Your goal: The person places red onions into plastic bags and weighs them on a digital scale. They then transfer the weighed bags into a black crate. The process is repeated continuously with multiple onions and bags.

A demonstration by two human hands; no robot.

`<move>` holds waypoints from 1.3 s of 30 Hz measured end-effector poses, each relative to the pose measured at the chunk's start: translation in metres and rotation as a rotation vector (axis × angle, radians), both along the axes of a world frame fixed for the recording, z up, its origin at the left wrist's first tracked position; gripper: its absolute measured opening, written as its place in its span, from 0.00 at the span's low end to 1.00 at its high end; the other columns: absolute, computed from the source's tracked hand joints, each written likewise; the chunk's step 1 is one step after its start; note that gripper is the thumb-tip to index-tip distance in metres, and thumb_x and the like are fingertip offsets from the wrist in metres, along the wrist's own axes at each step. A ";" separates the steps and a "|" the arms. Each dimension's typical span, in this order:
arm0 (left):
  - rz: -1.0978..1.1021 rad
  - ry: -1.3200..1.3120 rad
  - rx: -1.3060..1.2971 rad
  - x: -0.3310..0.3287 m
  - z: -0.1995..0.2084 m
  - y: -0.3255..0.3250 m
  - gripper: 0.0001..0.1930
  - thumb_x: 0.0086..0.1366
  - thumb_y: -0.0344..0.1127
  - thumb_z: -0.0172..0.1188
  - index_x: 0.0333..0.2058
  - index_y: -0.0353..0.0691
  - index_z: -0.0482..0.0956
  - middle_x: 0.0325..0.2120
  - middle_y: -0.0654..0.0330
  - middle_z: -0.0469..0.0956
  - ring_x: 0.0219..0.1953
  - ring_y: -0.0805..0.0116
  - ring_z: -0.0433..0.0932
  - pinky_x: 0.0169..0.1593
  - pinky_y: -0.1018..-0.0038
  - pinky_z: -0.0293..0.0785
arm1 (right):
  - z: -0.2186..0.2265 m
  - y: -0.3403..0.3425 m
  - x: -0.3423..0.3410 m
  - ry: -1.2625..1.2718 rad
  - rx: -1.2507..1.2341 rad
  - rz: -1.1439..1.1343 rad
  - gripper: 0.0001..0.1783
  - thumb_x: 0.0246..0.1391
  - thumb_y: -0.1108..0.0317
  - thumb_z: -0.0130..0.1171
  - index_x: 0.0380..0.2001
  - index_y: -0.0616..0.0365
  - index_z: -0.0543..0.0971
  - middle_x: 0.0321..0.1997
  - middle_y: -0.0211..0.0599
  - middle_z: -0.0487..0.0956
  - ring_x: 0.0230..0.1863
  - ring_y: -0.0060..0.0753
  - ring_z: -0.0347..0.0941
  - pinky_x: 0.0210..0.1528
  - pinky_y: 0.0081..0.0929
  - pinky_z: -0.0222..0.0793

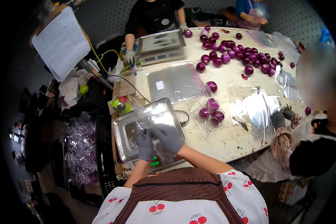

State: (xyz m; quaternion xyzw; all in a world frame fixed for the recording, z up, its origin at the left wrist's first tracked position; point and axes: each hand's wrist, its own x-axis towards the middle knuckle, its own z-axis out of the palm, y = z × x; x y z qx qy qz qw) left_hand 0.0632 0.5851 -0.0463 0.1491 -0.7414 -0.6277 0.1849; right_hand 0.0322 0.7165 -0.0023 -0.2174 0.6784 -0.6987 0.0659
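My gloved left hand (145, 145) and gloved right hand (166, 137) meet over the metal pan of a weighing scale (124, 149). Between their closed fingers is the edge of a clear plastic bag (141, 115), which spreads thin and shiny beyond the fingertips. Whether anything is inside it I cannot make out. Right of the scale, a clear bag with three red onions (217, 117) lies on the table. A single red onion (211, 86) sits just beyond it. Farther off lies a flat stack of clear bags (171, 83).
A green-and-grey device (120, 106) stands at the scale's far left corner. A black crate (82, 149) of filled bags is at left. Loose red onions (246, 56) cover the far table. Co-workers stand at the far side and right; another scale (158, 44) sits opposite.
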 end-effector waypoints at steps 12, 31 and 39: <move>0.266 0.195 0.005 -0.013 0.042 -0.043 0.07 0.63 0.33 0.54 0.30 0.35 0.74 0.22 0.66 0.71 0.23 0.80 0.66 0.29 0.81 0.64 | 0.006 0.004 0.001 -0.027 -0.037 -0.127 0.12 0.55 0.64 0.52 0.32 0.64 0.77 0.25 0.39 0.75 0.25 0.27 0.69 0.30 0.24 0.65; -0.033 0.123 -0.775 -0.021 0.087 -0.077 0.05 0.51 0.28 0.62 0.28 0.39 0.79 0.25 0.55 0.76 0.28 0.57 0.75 0.34 0.70 0.70 | 0.003 0.002 0.013 -0.153 0.088 -0.046 0.16 0.56 0.58 0.52 0.29 0.61 0.79 0.23 0.34 0.79 0.26 0.24 0.75 0.30 0.23 0.67; 0.025 0.259 -0.845 -0.017 0.091 -0.081 0.03 0.51 0.29 0.62 0.27 0.42 0.78 0.23 0.56 0.74 0.26 0.58 0.74 0.30 0.69 0.70 | 0.001 0.011 0.014 0.125 0.018 -0.315 0.11 0.47 0.67 0.61 0.34 0.60 0.75 0.33 0.39 0.76 0.34 0.33 0.72 0.39 0.27 0.67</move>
